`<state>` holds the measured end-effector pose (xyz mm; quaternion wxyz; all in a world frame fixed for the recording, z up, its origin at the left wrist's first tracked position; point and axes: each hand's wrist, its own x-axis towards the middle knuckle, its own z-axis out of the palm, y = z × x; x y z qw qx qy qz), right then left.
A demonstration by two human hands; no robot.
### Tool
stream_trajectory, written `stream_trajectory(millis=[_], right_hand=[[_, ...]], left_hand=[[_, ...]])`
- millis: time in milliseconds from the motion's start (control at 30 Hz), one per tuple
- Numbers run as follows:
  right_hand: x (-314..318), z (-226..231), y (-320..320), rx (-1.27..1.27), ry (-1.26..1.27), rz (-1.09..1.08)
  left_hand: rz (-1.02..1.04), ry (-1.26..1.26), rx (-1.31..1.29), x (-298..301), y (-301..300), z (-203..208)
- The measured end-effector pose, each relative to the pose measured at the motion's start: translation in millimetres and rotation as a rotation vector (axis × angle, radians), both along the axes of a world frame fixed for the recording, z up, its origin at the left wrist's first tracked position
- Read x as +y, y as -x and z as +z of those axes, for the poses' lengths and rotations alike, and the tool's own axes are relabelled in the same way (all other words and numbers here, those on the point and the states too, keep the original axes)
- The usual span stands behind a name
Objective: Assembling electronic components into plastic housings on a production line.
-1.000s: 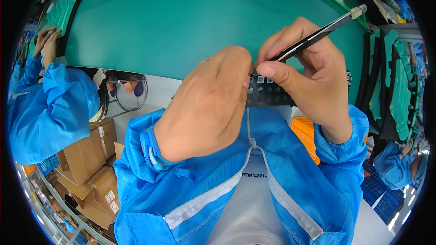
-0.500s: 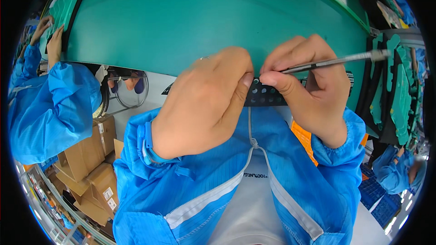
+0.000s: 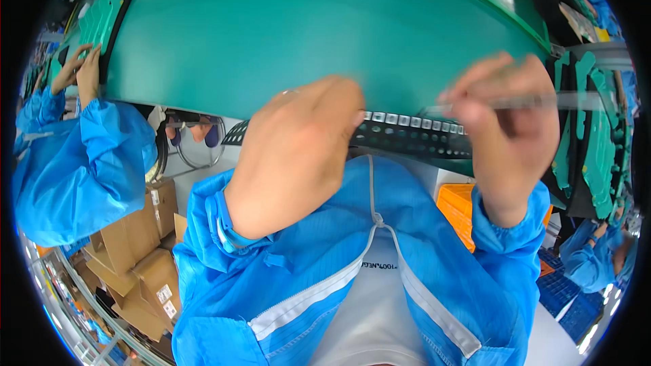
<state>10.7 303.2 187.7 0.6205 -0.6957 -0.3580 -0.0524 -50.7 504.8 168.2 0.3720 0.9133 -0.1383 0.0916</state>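
Note:
Across the table's near edge lies a long black perforated strip (image 3: 413, 137), with round holes and a row of small pale squares along its far side. My left hand (image 3: 298, 142) is closed over the strip's left half, its thumb and fingertips at the row of squares; the palm side is hidden. Raised above the strip's right end, my right hand (image 3: 508, 122) is blurred by motion. Its fingers are closed round a slim pen-like tool (image 3: 542, 100), which points left with its tip near the pale squares.
The green tabletop (image 3: 271, 34) stretches ahead with a raised green rim (image 3: 488, 0). Green shaped pieces (image 3: 597, 142) stand at the right. At the left, another person in a blue sleeve (image 3: 112, 142) handles green parts (image 3: 98, 24). Cardboard boxes (image 3: 129, 230) and an orange crate (image 3: 458, 210) sit below.
My right hand has moved right with the pen-like tool, away from my left hand, uncovering the strip's pale squares. The left hand has shifted slightly left.

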Motion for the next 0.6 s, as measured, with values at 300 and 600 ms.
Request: stream_trajectory(millis=[300, 600], right_hand=[[-14.4, -11.5, -26.9, 0.345, -0.131, -0.050], [-47.0, -28.4, -44.8, 0.245, -0.137, -0.169]], left_hand=[[0.172, -0.331, -0.170, -0.7, -13.6, 1.9], [0.142, -0.285, -0.078, 0.4, -20.9, -27.7]])
